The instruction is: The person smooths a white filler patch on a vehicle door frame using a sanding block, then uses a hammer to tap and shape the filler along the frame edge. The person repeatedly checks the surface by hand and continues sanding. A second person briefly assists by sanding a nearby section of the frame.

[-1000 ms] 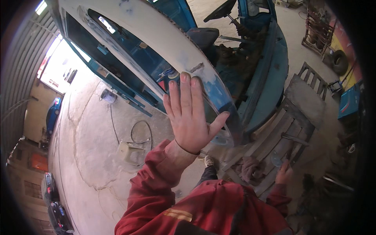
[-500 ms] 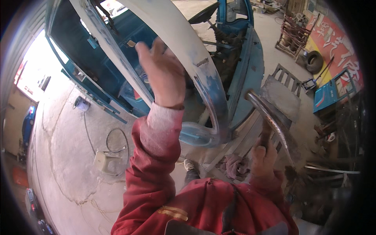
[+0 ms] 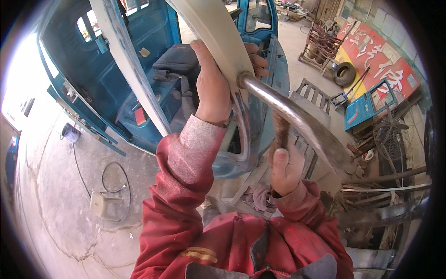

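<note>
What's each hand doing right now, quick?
Left hand: closed around the pale curved frame.
Right hand: closed, holding a hammer.

Floor point(image 3: 55, 200), concrete, cracked; stool point(image 3: 106, 206), low, cream; signboard point(image 3: 378, 63), red and yellow; fan point(image 3: 391, 132), caged; opening point(image 3: 18, 88), left, bright with daylight.

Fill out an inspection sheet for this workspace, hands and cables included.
Surface: concrete floor, cracked.
Job's things: pale curved vehicle frame; hammer with long metal head in front of it, contact unclear.
Clutter: beige stool and bucket on the floor; crumpled cloth.
Hands: left hand grasps the frame; right hand grips the hammer's handle.
Cables: dark cable or hose, looped on the floor beside the stool.
Surroundings: tyre, blue door, fan at right.
</note>
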Action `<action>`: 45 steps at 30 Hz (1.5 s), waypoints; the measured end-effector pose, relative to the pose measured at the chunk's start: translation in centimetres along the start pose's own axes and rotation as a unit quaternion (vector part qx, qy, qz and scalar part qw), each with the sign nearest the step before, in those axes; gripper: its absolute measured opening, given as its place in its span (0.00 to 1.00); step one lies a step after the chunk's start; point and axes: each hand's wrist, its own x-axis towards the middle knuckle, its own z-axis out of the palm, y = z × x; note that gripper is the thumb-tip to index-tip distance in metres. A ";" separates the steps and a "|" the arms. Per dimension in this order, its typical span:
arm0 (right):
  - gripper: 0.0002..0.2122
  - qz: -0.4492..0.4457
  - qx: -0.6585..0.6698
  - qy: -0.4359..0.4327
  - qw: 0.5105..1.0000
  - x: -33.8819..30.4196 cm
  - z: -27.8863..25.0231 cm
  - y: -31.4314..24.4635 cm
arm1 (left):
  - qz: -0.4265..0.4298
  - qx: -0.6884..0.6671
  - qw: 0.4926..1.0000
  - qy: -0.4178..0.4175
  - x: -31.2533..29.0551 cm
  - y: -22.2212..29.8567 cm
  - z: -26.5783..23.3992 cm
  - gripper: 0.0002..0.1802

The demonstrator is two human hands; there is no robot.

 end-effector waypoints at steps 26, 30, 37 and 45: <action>0.26 -0.144 -0.284 0.099 0.943 -1.8 -1.2 2.8 | 0.022 0.014 0.999 0.045 -0.1 -0.3 0.7 0.51; 0.27 -0.192 -0.040 0.097 0.976 -1.1 -1.8 2.6 | 0.033 -0.009 0.999 0.012 0.2 -0.4 0.3 0.51; 0.26 -0.183 -0.371 0.092 0.906 -1.1 -2.7 3.1 | 0.016 0.004 1.000 0.022 0.2 -0.5 0.2 0.51; 0.28 -0.184 -0.042 0.016 0.982 -1.6 -3.3 2.0 | 0.019 0.002 0.999 0.036 0.3 -0.4 0.5 0.51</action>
